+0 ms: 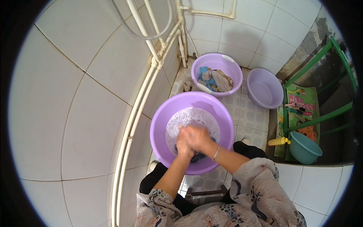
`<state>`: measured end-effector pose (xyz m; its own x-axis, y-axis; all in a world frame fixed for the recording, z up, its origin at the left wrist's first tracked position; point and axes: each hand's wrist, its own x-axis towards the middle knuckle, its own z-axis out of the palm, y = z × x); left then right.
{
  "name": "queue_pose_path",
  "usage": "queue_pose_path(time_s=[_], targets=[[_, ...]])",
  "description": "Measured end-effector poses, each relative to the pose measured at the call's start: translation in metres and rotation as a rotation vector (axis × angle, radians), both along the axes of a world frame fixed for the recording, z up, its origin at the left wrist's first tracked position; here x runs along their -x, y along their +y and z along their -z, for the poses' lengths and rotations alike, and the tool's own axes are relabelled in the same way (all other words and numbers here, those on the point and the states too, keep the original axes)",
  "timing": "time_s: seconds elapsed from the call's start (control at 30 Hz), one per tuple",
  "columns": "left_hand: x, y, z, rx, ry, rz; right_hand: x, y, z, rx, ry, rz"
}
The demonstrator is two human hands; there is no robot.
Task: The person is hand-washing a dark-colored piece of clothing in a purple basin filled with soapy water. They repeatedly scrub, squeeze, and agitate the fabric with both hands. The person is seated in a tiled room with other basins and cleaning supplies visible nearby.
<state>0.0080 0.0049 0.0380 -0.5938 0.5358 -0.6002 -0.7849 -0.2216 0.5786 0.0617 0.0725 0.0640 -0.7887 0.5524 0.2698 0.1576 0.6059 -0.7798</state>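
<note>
A large purple basin (pixel 159 125) of foamy soapy water (pixel 189 113) stands on the floor in front of me. My left hand (pixel 183 142) and my right hand (pixel 199 137) are pressed together over its middle, fingers closed on a wet dark cloth (pixel 197 157). Part of the cloth shows beneath my wrists and in the water; the rest is hidden by the hands. Motion blurs the fingers, the right ones most. A thin bracelet circles my right wrist.
Behind stands a purple basin (pixel 196 72) holding clothes (pixel 215 79). To its right sits another purple basin (pixel 264 89). Farther right are a green metal frame (pixel 310 68), a yellow bottle (pixel 278 141) and a teal basin (pixel 304 149). Cream pipes (pixel 140 102) run along the left tiled wall.
</note>
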Motion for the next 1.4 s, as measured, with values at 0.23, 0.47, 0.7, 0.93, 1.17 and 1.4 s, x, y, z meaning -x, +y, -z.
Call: queue_pose_path(time_s=[0.23, 0.47, 0.7, 0.93, 1.17, 1.4], targets=[[0.019, -0.008, 0.001, 0.082, 0.078, 0.154, -0.010, -0.015, -0.018, -0.172, 0.109, -0.156], [0.005, -0.017, -0.060, 0.213, 0.239, 0.632, -0.005, 0.052, -0.013, 0.194, -0.172, 0.052], [0.051, -0.044, -0.029, 0.206, 0.453, 0.622, -0.030, 0.051, -0.005, 0.095, -0.345, -0.404], [0.047, -0.030, -0.058, -0.221, 0.097, 0.173, -0.017, 0.056, 0.001, 0.605, 0.076, -0.185], [0.029, -0.008, -0.005, 0.040, 0.194, -0.066, -0.010, -0.021, -0.019, 0.142, 0.138, -0.251], [0.008, 0.003, -0.012, 0.178, 0.296, 0.124, 0.000, 0.007, 0.002, 0.024, 0.090, 0.073]])
